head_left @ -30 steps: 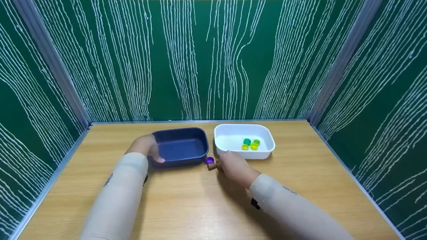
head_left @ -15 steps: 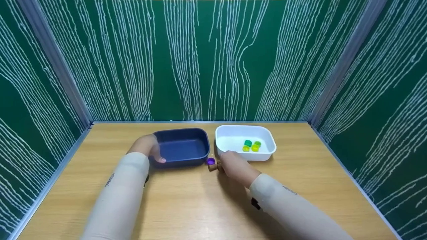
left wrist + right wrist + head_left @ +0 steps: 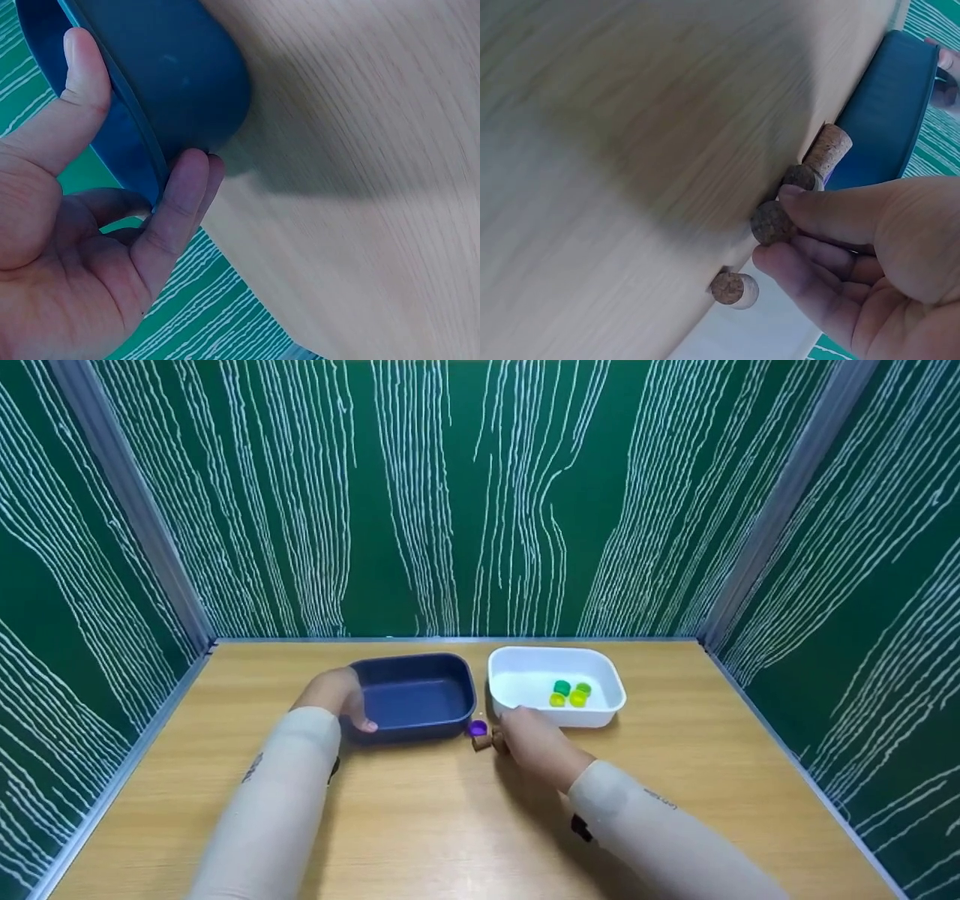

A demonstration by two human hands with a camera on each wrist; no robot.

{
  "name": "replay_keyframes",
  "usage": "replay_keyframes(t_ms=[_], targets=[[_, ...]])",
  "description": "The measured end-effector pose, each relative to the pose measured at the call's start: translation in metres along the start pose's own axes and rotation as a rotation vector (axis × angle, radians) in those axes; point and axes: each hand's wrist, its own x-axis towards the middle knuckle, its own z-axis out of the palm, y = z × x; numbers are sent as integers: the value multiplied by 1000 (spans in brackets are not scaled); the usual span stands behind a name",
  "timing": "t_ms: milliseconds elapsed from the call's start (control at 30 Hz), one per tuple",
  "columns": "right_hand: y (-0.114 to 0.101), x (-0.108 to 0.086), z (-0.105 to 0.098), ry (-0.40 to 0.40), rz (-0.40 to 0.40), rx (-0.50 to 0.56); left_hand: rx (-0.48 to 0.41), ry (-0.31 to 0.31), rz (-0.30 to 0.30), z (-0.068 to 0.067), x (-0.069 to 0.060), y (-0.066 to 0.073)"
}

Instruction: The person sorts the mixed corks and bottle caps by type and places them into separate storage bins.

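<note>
My left hand [image 3: 335, 694] holds the left end of a dark blue tub [image 3: 420, 727]. In the left wrist view its thumb [image 3: 86, 71] lies over the rim and its fingers [image 3: 184, 191] bend against the tub's wall. My right hand [image 3: 541, 744] pinches a cork [image 3: 771, 223] between thumb and fingertips, just above the table. Two more corks, an end-on one [image 3: 800, 176] and a lying one [image 3: 829, 148], are beyond the thumb. Another cork [image 3: 733, 289] sits nearer the white tub. A purple cap [image 3: 477, 727] lies by the blue tub's right front corner.
A white tub [image 3: 559, 716] stands to the right of the blue one. Inside it are several green and yellow caps [image 3: 577, 699]. Green panels with white wavy lines [image 3: 420, 495] close off the table [image 3: 420, 825] at the back and sides.
Both hands, the tubs and the corks keep their places relative to each other. The head view has shifted slightly, so everything appears a little lower and farther right.
</note>
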Motion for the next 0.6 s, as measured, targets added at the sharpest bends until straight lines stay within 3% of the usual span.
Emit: replay_keyframes(t_ms=[300,433,600], targets=[[-3,1,6,108,-98,-98,-3,-6,5,-1,-7,-3],[-4,1,5,79,-85,-70,-40,2,-11,-2,-7,-4],[-6,-4,1,34,-29,-26,-23,5,-6,1,-3,-2]])
